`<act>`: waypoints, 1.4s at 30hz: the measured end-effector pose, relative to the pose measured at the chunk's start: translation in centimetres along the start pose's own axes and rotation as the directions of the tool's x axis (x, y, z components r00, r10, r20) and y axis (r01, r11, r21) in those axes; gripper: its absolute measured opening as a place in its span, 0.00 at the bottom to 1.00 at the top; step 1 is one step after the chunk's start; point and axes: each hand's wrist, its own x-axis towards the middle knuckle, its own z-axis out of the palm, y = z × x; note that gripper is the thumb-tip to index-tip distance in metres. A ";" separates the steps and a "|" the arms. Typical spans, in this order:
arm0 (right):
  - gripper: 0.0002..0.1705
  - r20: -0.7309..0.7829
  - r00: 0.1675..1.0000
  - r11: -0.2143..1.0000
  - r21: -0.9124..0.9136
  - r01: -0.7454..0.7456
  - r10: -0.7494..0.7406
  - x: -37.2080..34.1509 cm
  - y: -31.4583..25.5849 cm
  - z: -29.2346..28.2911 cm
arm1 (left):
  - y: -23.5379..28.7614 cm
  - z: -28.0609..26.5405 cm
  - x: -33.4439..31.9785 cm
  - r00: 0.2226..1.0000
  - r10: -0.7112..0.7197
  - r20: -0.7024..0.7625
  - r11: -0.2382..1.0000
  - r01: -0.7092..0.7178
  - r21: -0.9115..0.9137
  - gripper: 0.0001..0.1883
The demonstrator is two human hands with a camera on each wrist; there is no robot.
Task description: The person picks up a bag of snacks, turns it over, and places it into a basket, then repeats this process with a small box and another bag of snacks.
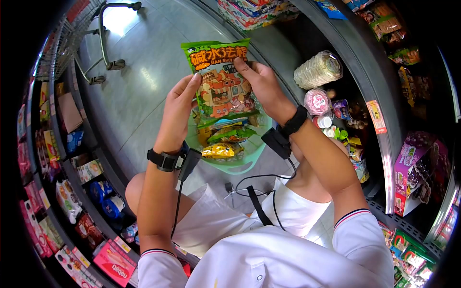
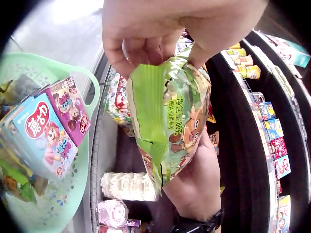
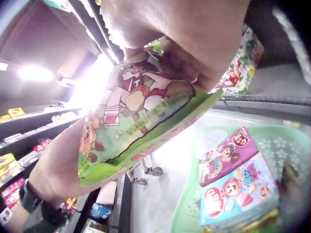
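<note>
- Lying over the green basket (image 1: pixel 230 169), the packet (image 1: pixel 221 96) is gripped at opposite sides by the left hand (image 1: pixel 177 108) and right hand (image 1: pixel 269 93), neither nearer
- Its long axis is pointed away from the body
- By the basket's right, jars (image 1: pixel 318 70) are shelved; no obstruction is seen between

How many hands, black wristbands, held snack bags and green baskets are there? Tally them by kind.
Hands: 2 (left hand, right hand)
Black wristbands: 2 (left wristband, right wristband)
Held snack bag: 1
Green basket: 1
Total: 6
</note>
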 end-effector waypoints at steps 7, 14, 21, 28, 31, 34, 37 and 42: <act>0.27 -0.002 1.000 1.000 -0.011 -0.002 0.002 -0.1 0.0 0.0 | -0.4 -0.3 0.2 1.000 0.008 0.004 1.000 -0.008 0.007 0.17; 0.29 0.013 1.000 0.999 -0.047 0.018 -0.018 0.2 0.4 -0.2 | -0.7 -0.4 0.3 0.999 0.001 -0.034 0.999 0.001 0.046 0.16; 0.30 0.019 1.000 0.999 -0.053 0.008 -0.007 -0.1 0.0 0.1 | -0.5 -0.3 0.2 0.999 0.008 -0.037 1.000 -0.008 0.021 0.14; 0.32 0.046 0.999 0.997 -0.083 0.005 -0.001 -0.4 -0.7 0.4 | -0.6 0.0 0.2 0.996 0.063 -0.056 0.998 -0.064 -0.023 0.13; 0.34 0.051 0.998 0.993 -0.120 -0.015 0.022 -0.5 -0.9 0.4 | -0.5 0.0 0.2 0.994 0.063 -0.089 0.998 -0.065 -0.011 0.12; 0.34 0.062 0.998 0.991 -0.131 -0.009 0.017 -0.4 -0.7 0.3 | -0.9 -0.7 0.6 0.995 0.070 -0.069 0.997 -0.071 -0.011 0.11; 0.33 0.072 0.997 0.992 -0.123 0.010 -0.001 -0.3 -0.4 0.3 | -0.7 -0.4 0.4 0.994 0.052 -0.092 0.998 -0.055 -0.030 0.11; 0.31 0.080 0.997 0.992 -0.127 -0.001 0.011 -0.6 -0.7 0.4 | -0.6 -0.5 0.4 0.995 0.048 -0.084 0.998 -0.051 -0.033 0.13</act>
